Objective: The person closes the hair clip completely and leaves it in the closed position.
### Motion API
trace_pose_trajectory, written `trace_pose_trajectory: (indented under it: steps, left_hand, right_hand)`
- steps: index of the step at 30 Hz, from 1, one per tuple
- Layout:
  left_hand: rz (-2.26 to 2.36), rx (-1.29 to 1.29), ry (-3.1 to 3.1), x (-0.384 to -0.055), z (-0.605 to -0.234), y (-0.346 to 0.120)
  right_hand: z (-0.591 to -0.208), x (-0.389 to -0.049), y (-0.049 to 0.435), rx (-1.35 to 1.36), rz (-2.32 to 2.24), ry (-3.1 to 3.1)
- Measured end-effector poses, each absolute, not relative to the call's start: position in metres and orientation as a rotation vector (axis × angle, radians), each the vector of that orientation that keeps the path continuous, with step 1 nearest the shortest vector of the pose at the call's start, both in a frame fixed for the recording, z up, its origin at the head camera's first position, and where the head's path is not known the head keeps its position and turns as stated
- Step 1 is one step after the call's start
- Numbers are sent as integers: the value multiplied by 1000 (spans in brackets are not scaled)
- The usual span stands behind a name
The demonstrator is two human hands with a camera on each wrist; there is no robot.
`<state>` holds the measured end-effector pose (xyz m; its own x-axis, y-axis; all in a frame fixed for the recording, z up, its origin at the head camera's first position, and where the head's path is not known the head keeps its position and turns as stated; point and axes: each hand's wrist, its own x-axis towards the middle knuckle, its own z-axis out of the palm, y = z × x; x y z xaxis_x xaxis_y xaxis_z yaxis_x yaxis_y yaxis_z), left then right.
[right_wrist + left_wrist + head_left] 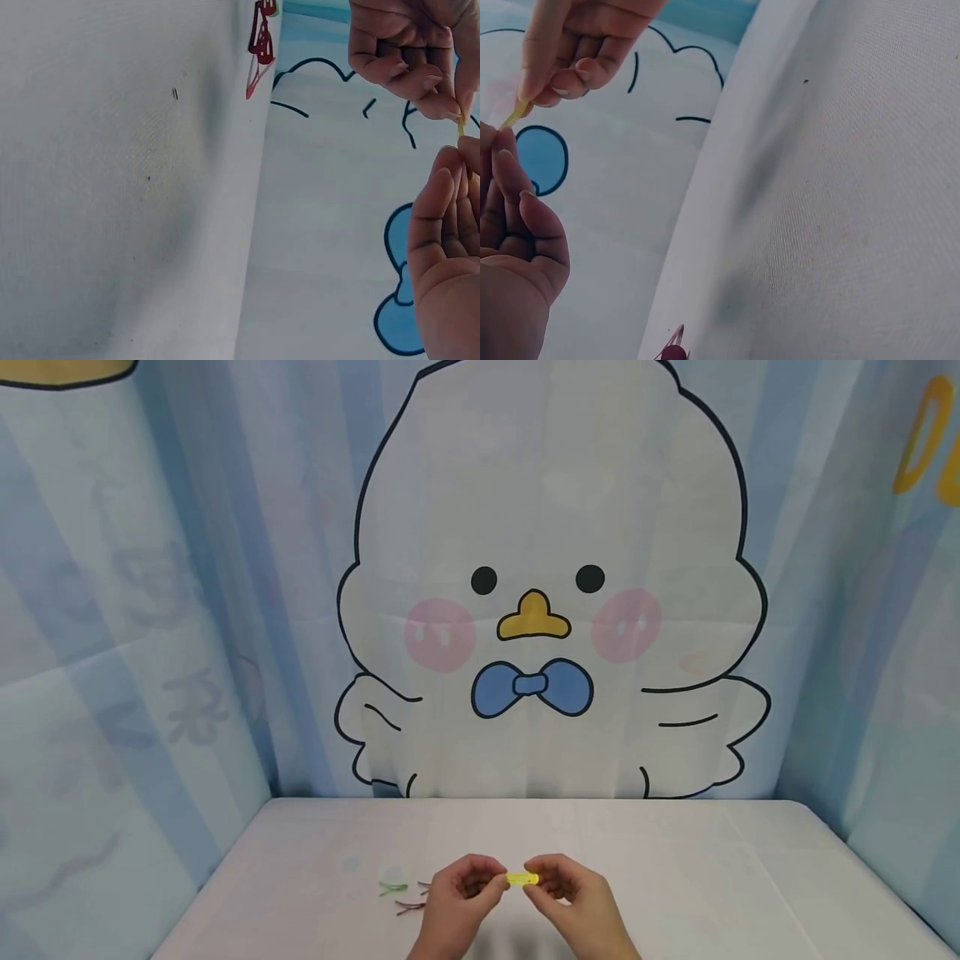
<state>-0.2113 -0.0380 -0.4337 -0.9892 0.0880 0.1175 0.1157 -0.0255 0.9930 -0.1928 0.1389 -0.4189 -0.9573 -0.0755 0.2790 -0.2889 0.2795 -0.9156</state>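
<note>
Both hands meet over the white table at a small yellow hair clip (522, 878). My left hand (459, 900) pinches one end between thumb and index finger. At the other end, thumb and fingertips of my right hand (576, 897) pinch it too. In the left wrist view the yellow clip (514, 115) shows as a thin strip between the fingertips. To the left of my left hand lie a green hair clip (392, 888) and a red hair clip (409, 907), each splayed in a V. Another dark reddish clip (423, 885) is partly hidden behind that hand.
The white-covered table (720, 877) stretches out on both sides. Behind it hangs a curtain (540, 510) printed with a white chick and a blue bow tie; striped cloth walls (97, 652) stand at left and right.
</note>
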Motion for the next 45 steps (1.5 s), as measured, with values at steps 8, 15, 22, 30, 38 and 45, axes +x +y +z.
trace_pose_trajectory:
  steps: [8, 15, 22, 30, 38, 45]
  left_hand:
    - [-2228, -261, -2248, -212, -435, -42]
    - [-2230, -317, -2274, -213, -437, -46]
    - [-2158, -358, -2306, -215, -439, -55]
    - [-2084, -337, -2352, -219, -439, -82]
    - [-1921, -299, -2422, -223, -438, -113]
    - [-1863, -243, -2464, -222, -440, -126]
  right_hand:
    - [-421, -196, 145, 395, 1768, -2428]
    - [-422, -197, 150, 410, 1817, -2485]
    - [-422, -199, 154, 419, 1778, -2493]
    - [-419, -206, 178, 348, 1683, -2559]
    - [-423, -218, 209, 270, 1581, -2590]
    - [-427, -226, 224, 118, 1473, -2639]
